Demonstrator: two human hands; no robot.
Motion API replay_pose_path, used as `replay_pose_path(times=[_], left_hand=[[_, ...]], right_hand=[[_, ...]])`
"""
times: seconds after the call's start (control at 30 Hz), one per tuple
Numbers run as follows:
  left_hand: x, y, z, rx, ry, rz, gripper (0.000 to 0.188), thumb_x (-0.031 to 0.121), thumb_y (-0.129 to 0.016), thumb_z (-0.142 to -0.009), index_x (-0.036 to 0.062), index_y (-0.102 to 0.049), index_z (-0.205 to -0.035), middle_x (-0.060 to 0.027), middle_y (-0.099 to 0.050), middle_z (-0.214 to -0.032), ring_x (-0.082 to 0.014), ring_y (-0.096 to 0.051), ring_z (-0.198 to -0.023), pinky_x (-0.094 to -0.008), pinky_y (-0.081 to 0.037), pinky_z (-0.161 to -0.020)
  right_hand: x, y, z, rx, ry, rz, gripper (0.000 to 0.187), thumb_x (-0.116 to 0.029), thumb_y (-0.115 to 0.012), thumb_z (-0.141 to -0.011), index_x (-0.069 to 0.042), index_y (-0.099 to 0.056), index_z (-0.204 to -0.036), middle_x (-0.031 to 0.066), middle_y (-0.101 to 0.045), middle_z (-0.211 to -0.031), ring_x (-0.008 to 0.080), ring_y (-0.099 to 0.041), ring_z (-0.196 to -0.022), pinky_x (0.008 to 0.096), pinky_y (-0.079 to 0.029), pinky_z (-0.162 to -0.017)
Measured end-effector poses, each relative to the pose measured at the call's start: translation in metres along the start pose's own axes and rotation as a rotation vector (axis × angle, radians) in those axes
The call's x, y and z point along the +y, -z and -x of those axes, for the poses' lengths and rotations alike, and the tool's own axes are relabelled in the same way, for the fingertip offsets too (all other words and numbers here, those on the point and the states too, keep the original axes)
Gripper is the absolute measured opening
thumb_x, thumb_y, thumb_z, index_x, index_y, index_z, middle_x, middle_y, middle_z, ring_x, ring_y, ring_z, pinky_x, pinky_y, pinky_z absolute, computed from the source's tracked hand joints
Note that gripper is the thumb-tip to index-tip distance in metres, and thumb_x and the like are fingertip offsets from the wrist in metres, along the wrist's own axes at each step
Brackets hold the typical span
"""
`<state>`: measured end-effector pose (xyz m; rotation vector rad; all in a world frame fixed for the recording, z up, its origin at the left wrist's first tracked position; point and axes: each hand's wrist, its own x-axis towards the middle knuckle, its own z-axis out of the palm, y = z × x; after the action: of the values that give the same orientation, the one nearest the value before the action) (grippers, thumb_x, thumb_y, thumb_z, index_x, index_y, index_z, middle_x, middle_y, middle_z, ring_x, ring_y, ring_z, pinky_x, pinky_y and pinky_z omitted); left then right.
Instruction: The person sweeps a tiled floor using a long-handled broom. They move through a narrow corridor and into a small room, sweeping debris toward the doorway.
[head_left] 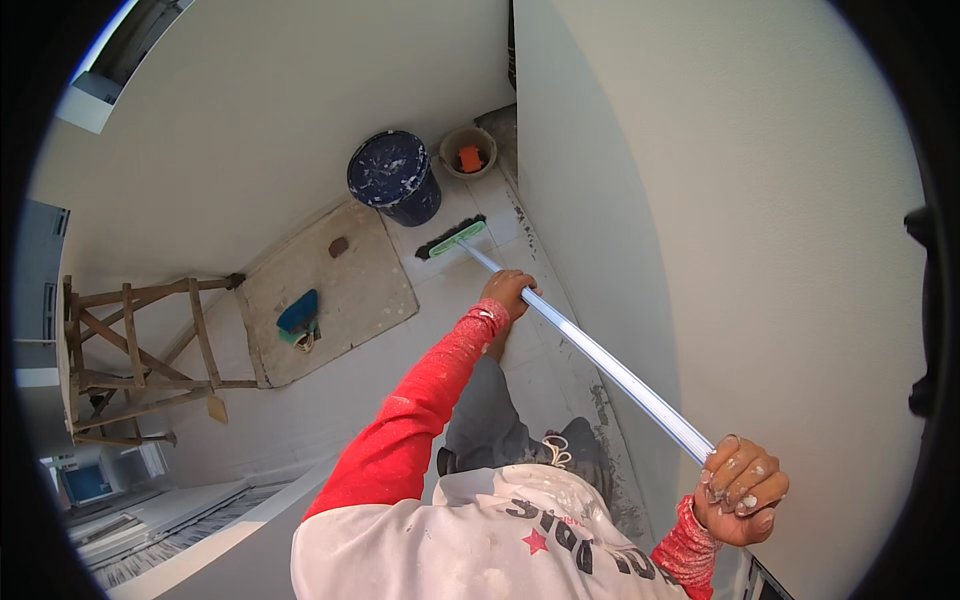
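A long-handled broom point(620, 368) slants from the lower right to the floor, its handle white and blue. My left hand point(508, 292) is wrapped round the lower part of the handle. Higher up, at the handle's top end, my right hand point(742, 488) is closed in a fist, with pale spatters on its fingers. The green broom head point(458, 238) with dark bristles rests on the pale floor tiles, just below a dark blue lidded bucket point(393, 178) smeared with white.
Beside the blue bucket stands a basin point(468, 152) with an orange thing inside. A dusty board point(350, 270) on the floor carries a blue brush-like thing point(298, 314) and a small brownish block point(338, 247). At left is a wooden trestle point(135, 345). A pale wall point(760, 250) rises close on the right.
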<state>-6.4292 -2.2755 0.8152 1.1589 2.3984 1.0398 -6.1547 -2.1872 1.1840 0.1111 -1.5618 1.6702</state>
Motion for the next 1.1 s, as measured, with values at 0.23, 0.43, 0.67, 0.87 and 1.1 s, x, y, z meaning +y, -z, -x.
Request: replay_pose_path(times=[0.23, 0.43, 0.67, 0.87, 1.1], left_hand=[[-0.155, -0.02, -0.189, -0.147, 0.089, -0.138, 0.026, 0.032, -0.068, -0.084, 0.0065, -0.067, -0.088, -0.012, -0.065, -0.098, -0.033, -0.059, -0.104, -0.0424, -0.047, -0.092], [-0.057, -0.095, -0.154, -0.347, -0.17, 0.128, 0.021, 0.025, -0.067, -0.084, 0.0048, -0.065, -0.08, -0.0149, -0.064, -0.094, -0.0382, -0.053, -0.115, -0.0425, -0.04, -0.103], [0.067, -0.082, -0.067, -0.586, -0.287, 0.397, 0.011, 0.019, -0.067, -0.08, 0.0082, -0.065, -0.077, -0.0103, -0.063, -0.084, -0.0306, -0.058, -0.096, -0.042, -0.049, -0.084], [0.003, -0.014, -0.119, -0.201, -0.14, 0.162, 0.025, 0.025, -0.063, -0.085, 0.0051, -0.06, -0.07, -0.0106, -0.062, -0.078, -0.0326, -0.059, -0.085, -0.043, -0.048, -0.08], [-0.154, -0.064, -0.184, -0.262, 0.038, -0.136, 0.027, 0.028, -0.072, -0.082, 0.0031, -0.063, -0.08, -0.015, -0.063, -0.094, -0.035, -0.058, -0.098, -0.0427, -0.047, -0.089]], right_hand=[[0.212, -0.062, -0.073, 0.052, -0.222, 0.322, 0.036, -0.024, -0.065, -0.083, -0.008, -0.042, -0.062, 0.0018, -0.043, -0.048, 0.0172, -0.046, -0.044, 0.0339, -0.045, -0.049], [0.136, -0.052, -0.104, 0.186, -0.328, 0.481, 0.037, -0.018, -0.061, -0.088, -0.01, -0.04, -0.059, -0.0002, -0.04, -0.042, 0.0127, -0.043, -0.036, 0.0318, -0.045, -0.047], [0.016, -0.078, -0.159, 0.088, -0.364, 0.444, 0.024, -0.022, -0.056, -0.084, -0.009, -0.045, -0.067, -0.0014, -0.039, -0.045, 0.0111, -0.036, -0.038, 0.0304, -0.037, -0.047], [0.061, -0.054, -0.169, 0.213, -0.156, 0.1, 0.037, -0.024, -0.066, -0.084, -0.015, -0.043, -0.057, -0.0018, -0.043, -0.039, 0.0109, -0.043, -0.032, 0.0273, -0.048, -0.047], [0.202, -0.014, -0.019, 0.068, -0.458, 0.421, 0.031, -0.015, -0.062, -0.081, -0.005, -0.04, -0.061, 0.0035, -0.047, -0.053, 0.0168, -0.047, -0.049, 0.0364, -0.047, -0.053]])
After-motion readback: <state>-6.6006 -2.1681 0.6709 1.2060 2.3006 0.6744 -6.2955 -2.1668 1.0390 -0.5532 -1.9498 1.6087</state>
